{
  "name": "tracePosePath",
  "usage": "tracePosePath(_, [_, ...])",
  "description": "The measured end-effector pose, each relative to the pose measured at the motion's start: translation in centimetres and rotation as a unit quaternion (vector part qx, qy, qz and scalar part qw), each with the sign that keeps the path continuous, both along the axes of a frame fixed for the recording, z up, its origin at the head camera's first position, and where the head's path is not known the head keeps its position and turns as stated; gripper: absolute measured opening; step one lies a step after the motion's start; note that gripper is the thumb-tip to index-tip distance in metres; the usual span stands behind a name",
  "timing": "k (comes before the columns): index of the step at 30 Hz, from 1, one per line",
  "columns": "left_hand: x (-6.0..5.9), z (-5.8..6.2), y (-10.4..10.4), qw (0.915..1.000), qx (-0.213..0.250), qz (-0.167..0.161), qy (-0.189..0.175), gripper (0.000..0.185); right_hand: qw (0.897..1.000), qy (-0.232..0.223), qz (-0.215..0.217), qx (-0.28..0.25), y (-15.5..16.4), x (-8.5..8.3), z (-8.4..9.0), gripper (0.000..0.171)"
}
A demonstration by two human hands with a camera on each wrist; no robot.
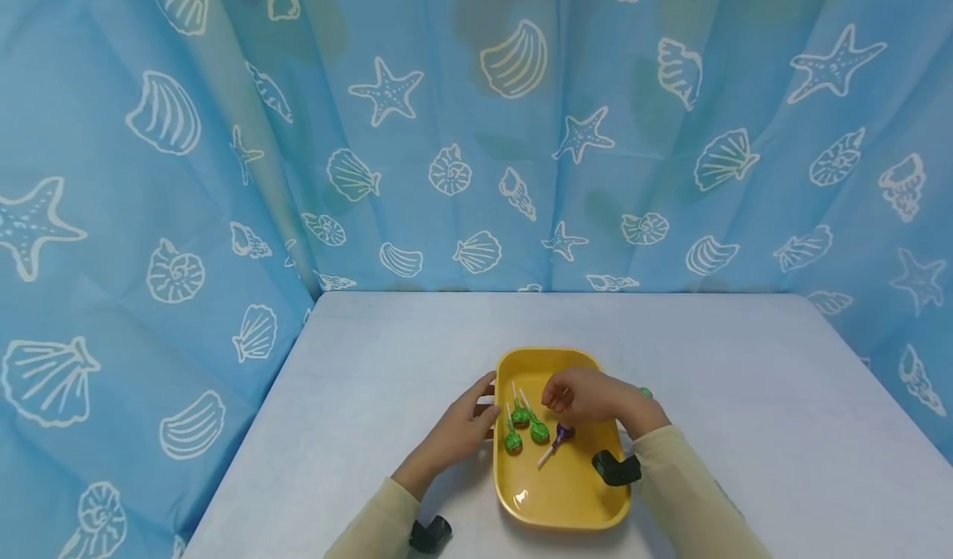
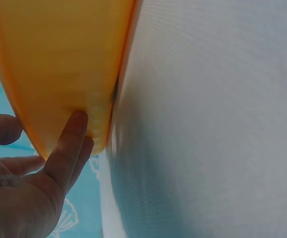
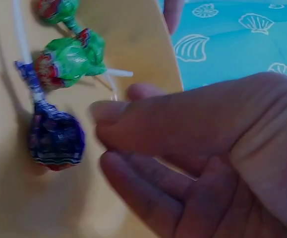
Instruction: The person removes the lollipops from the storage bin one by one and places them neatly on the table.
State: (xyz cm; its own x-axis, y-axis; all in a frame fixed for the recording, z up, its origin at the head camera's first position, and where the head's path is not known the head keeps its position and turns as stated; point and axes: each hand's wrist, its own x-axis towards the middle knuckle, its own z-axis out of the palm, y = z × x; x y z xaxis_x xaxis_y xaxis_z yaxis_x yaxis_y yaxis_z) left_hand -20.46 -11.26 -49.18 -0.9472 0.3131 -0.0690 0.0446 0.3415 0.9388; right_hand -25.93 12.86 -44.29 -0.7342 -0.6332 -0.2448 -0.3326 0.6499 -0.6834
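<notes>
A yellow tray [image 1: 566, 505] holds three lollipops in green wrappers [image 1: 539, 432] and one in a purple wrapper [image 1: 563, 432], all with white sticks. My left hand [image 1: 460, 427] is at the tray's left side. Its extended fingers [image 2: 74, 130] touch the outer wall in the left wrist view. Over the tray's right half hovers my right hand [image 1: 588, 395], fingers loosely bent and nothing seen between them. The right wrist view has its thumb [image 3: 148, 121] beside the purple lollipop [image 3: 56, 136] and near the sticks of the green lollipops [image 3: 69, 62].
A green-wrapped object [image 1: 646, 392] peeks out behind my right wrist, beyond the tray's right edge. The tray stands on a white-covered table [image 1: 387, 360]. Blue curtains [image 1: 447, 88] with shell and starfish prints hang behind and at both sides. Each wrist carries a black device [image 1: 616, 468].
</notes>
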Motion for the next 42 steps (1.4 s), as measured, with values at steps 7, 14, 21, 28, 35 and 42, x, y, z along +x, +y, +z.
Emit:
tracePosePath(7, [0.0,0.1,0.0,1.0000,0.007,-0.003,0.000,0.057,0.997,-0.019,0.006,0.071,-0.4,-0.6,0.6,0.027])
tracePosePath(14, [0.0,-0.1,0.0,1.0000,0.006,-0.001,-0.002,0.058,0.993,-0.020,-0.007,0.119,-0.8,-0.3,0.7,0.029])
tracePosePath(21, [0.0,-0.1,0.2,1.0000,0.004,0.005,-0.004,0.057,0.991,-0.030,-0.001,0.134,-1.1,-0.2,0.6,0.029])
tracePosePath(28, [0.1,0.2,0.3,0.9999,-0.002,0.010,-0.008,0.057,0.993,-0.051,0.007,0.102,-1.2,-1.0,-0.5,0.021])
tracePosePath(35, [0.0,0.1,0.3,0.9999,-0.002,0.012,-0.008,0.057,0.995,-0.069,0.006,0.077,-1.3,-1.3,-1.0,0.016])
tracePosePath(42, [0.1,0.1,0.3,0.9999,0.001,0.010,-0.007,0.057,0.995,-0.074,0.009,0.069,-1.3,-1.4,-1.4,0.016])
